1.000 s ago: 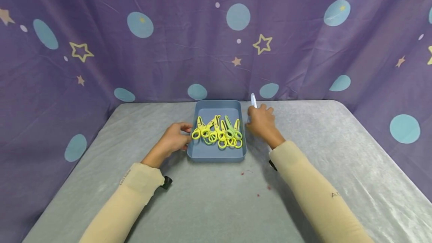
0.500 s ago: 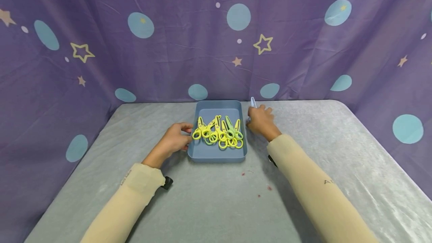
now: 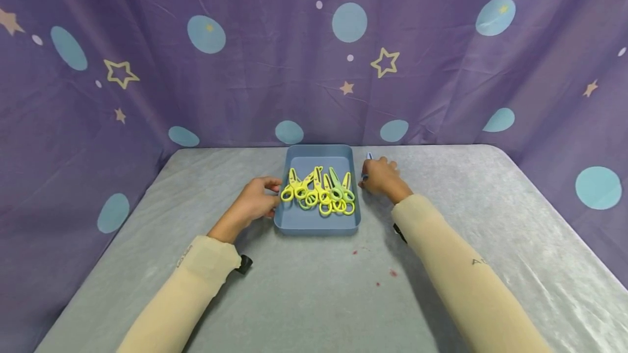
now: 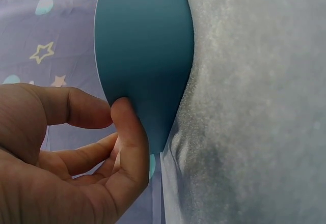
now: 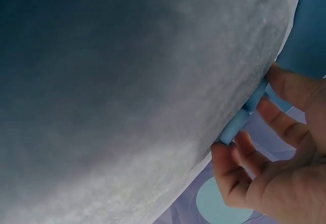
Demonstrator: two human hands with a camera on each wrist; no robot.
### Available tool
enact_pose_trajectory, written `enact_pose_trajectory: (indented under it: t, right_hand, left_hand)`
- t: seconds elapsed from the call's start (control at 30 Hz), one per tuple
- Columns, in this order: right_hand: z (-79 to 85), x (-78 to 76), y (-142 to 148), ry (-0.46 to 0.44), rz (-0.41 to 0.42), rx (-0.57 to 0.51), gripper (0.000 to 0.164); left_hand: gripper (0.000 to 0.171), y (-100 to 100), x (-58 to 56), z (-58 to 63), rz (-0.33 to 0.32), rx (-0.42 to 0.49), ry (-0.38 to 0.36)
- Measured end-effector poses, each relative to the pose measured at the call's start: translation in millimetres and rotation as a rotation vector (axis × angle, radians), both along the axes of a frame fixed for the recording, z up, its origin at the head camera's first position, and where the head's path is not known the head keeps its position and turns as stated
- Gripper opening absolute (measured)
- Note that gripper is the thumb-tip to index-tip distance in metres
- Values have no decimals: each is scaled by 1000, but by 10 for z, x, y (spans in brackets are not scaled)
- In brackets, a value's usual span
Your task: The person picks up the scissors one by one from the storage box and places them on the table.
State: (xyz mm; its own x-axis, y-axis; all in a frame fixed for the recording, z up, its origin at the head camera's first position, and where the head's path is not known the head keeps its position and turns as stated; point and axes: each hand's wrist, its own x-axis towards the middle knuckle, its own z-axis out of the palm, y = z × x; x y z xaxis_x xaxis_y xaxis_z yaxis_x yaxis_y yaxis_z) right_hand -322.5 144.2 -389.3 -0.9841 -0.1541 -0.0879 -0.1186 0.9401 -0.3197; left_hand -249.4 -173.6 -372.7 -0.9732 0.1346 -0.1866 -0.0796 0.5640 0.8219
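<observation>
A shallow blue-grey tray [image 3: 316,226] holds several scissors [image 3: 318,181] with yellow and green handles, heaped in its middle. My left hand [image 3: 255,199] is at the tray's left side, fingers relaxed; in the left wrist view its fingertips touch the tray wall [image 4: 145,46] right at the rim. Right of the tray, my right hand [image 3: 382,176] holds blue scissors, their pale blade [image 3: 369,155] pointing away past the fingers. In the right wrist view, thumb and fingers hold the blue handles [image 5: 235,124] close over the tabletop; most of the scissors is hidden.
A grey cloth covers the table [image 3: 314,298], with a few small red marks [image 3: 393,273] in front of the tray on the right. Behind stands a purple curtain [image 3: 275,59] with stars and blue dots, right at the table's far edge.
My right hand has lowered the blue scissors beside the tray; the blade has tipped down and less of it shows. The left hand stays at the tray's side.
</observation>
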Motion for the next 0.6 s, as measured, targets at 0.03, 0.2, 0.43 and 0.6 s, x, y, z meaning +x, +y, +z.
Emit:
enact_pose_trajectory:
  t: [0.03, 0.2, 0.43, 0.6]
  right_hand:
    - [4, 2, 4, -3, 1, -7, 32]
    - [45, 27, 15, -36, 8, -23, 34]
    - [140, 96, 31, -60, 31, -2, 42]
    - [197, 154, 44, -21, 42, -13, 44]
  left_hand:
    - [60, 0, 2, 4, 0, 0, 2]
    - [59, -11, 7, 5, -2, -2, 7]
    - [59, -18, 0, -19, -3, -2, 11]
    - [59, -18, -4, -24, -8, 0, 18]
